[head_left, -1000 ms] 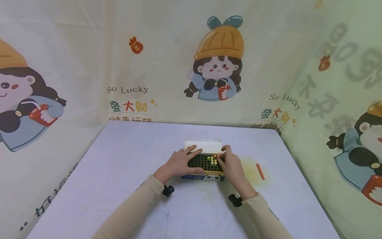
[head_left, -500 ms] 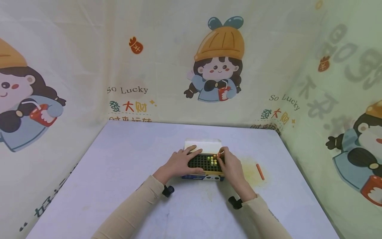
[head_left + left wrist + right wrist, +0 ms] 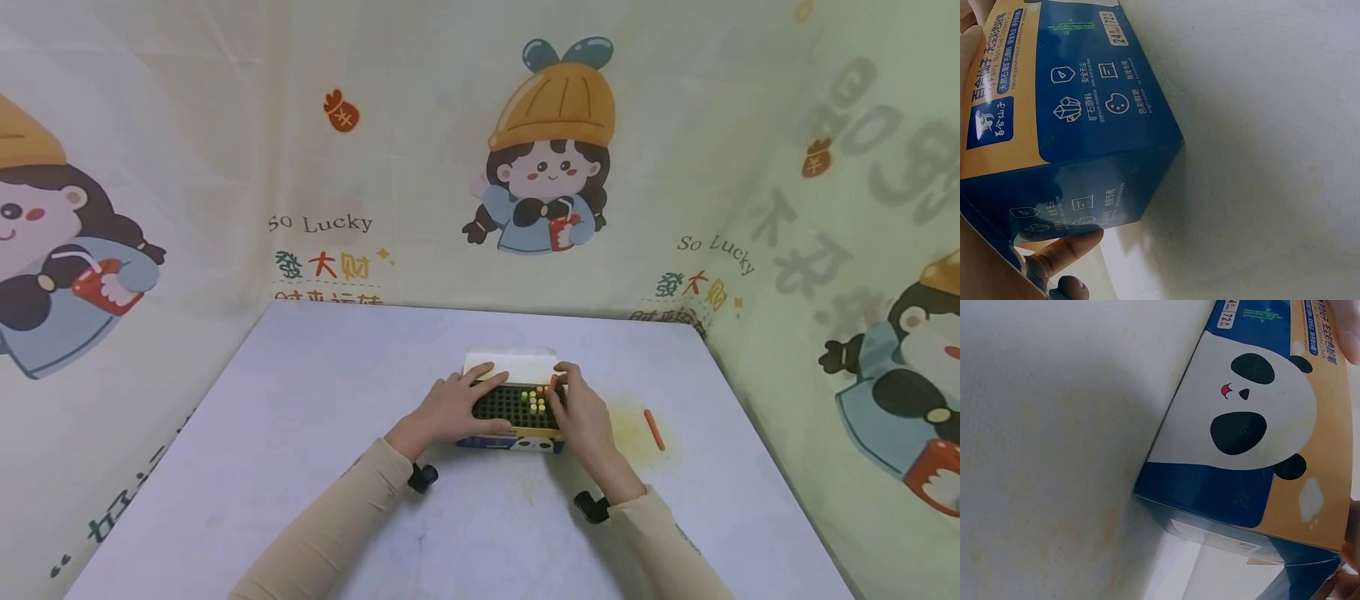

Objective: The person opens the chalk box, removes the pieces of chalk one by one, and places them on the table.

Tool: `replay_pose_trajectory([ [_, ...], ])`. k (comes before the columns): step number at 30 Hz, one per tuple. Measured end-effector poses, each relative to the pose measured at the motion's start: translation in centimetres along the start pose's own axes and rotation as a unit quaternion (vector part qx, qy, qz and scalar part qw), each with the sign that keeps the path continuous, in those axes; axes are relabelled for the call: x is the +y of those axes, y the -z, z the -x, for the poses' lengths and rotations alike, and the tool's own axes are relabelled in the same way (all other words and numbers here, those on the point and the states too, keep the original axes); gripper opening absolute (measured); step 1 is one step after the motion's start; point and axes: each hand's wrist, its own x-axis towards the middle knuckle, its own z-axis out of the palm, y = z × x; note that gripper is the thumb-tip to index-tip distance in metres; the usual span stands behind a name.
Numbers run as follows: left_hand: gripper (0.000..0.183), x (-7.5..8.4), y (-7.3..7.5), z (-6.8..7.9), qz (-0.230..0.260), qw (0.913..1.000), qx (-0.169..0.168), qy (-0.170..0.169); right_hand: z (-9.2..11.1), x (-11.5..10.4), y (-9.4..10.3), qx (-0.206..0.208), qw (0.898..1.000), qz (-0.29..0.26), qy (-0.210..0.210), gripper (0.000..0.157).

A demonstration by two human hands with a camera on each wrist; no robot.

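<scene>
A blue and yellow chalk box (image 3: 536,445) with a panda face (image 3: 1272,406) printed on its front stands mid-table. Its top is a black grid of holes (image 3: 497,407). Several yellow chalks (image 3: 534,402) and some orange ones fill holes at the right side. My left hand (image 3: 450,410) holds the box from the left, thumb along the front edge and fingers reaching across to the back. Over the right back corner, my right hand (image 3: 585,417) pinches an orange chalk (image 3: 553,382) between thumb and finger, its lower end hidden.
Another orange chalk (image 3: 655,430) lies on the white table (image 3: 322,375) to the right, beside a yellowish stain. Behind the box its white lid flap (image 3: 517,363) is folded back. A printed cloth (image 3: 420,167) hangs around the table.
The orange chalk in my right hand now stands out higher between the fingertips, and the fingers have shifted slightly. My left hand and the box have stayed put.
</scene>
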Motion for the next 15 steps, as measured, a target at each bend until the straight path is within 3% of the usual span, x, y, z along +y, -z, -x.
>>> replay_pose_trajectory([
  [6,0.09,-0.03,0.08,-0.04,-0.003,1.0,0.001,-0.003,-0.06,0.01,0.03,-0.013,1.0,0.001,-0.014,0.033],
  [15,0.091,-0.01,0.06,-0.09,-0.005,1.0,-0.002,0.0,0.1,0.0,-0.08,0.008,0.998,0.054,0.034,0.056],
])
